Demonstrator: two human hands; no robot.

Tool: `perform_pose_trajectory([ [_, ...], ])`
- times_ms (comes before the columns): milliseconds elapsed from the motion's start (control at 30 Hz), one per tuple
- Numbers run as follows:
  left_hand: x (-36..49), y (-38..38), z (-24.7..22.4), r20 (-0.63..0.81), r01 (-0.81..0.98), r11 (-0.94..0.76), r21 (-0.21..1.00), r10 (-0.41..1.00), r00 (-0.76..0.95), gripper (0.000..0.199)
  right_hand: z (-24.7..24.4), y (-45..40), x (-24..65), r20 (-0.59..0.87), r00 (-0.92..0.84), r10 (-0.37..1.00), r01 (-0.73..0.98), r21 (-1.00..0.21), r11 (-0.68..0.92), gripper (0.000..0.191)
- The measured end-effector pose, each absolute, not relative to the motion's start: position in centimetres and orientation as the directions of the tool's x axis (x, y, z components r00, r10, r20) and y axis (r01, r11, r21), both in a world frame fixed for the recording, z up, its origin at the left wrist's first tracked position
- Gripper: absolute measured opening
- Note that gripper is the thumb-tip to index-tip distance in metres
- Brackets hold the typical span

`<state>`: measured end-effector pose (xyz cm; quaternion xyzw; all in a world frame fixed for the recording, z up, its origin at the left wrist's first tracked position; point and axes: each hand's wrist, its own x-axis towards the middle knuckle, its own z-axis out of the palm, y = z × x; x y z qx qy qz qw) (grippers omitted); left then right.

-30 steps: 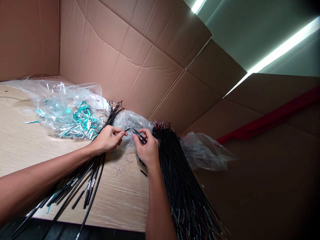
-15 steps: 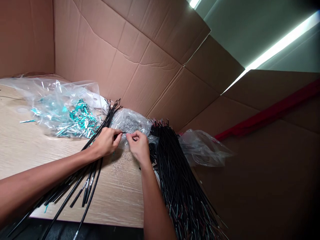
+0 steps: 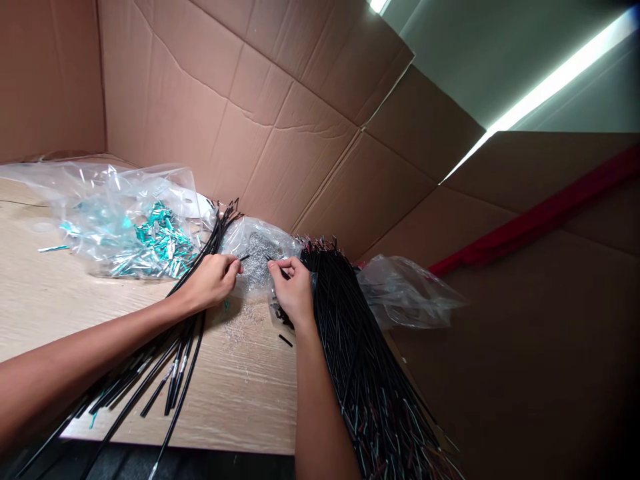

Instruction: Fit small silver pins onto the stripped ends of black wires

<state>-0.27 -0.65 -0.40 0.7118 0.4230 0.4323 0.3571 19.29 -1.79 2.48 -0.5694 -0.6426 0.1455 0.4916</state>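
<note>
My left hand point(image 3: 216, 280) is closed in a pinch on a thin black cable, whose dark tip pokes out past the fingers. Under that hand and forearm runs a loose bundle of black cables point(image 3: 191, 373), some with silvery ends. My right hand point(image 3: 293, 283) pinches a thin black tool, perhaps tweezers, with its dark point near the cable tip; a small gap lies between them. Behind both hands sits a clear bag point(image 3: 260, 250) of fine silvery strands. A short black piece point(image 3: 285, 341) lies on the wooden table point(image 3: 240, 413) by my right wrist.
A clear bag point(image 3: 165, 237) of teal and silver foil strips lies at the left. A thick bundle of black cables point(image 3: 350, 320) runs down on the right, beside an empty-looking clear bag point(image 3: 405, 290). Cardboard walls point(image 3: 210, 87) stand behind. Silvery scraps litter the table.
The hands have moved apart, my right hand going right, and a gap has opened between the tips. The short black piece on the table now shows. The view has shifted slightly.
</note>
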Motion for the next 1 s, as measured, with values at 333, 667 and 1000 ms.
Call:
perform_pose_trajectory([
  [333, -0.1, -0.9, 0.9, -0.019, -0.282, 0.174, 0.943, 0.879, 0.476, 0.021, 2.9, -2.5, 18.8, 0.527, -0.046, 0.849, 0.652, -0.628, 0.425, 0.023],
  [667, 0.4, -1.2, 0.2, 0.047, -0.240, 0.066, 0.969, 0.899, 0.436, 0.024, 2.4, -2.1, 18.0, 0.463, -0.022, 0.886, 0.575, -0.719, 0.390, 0.023],
  [1000, 0.5, -1.2, 0.3, -0.011, -0.172, 0.087, 0.981, 0.916, 0.400, 0.024, 1.6, -1.5, 18.5, 0.407, 0.082, 0.910, 0.530, -0.791, 0.306, 0.029],
])
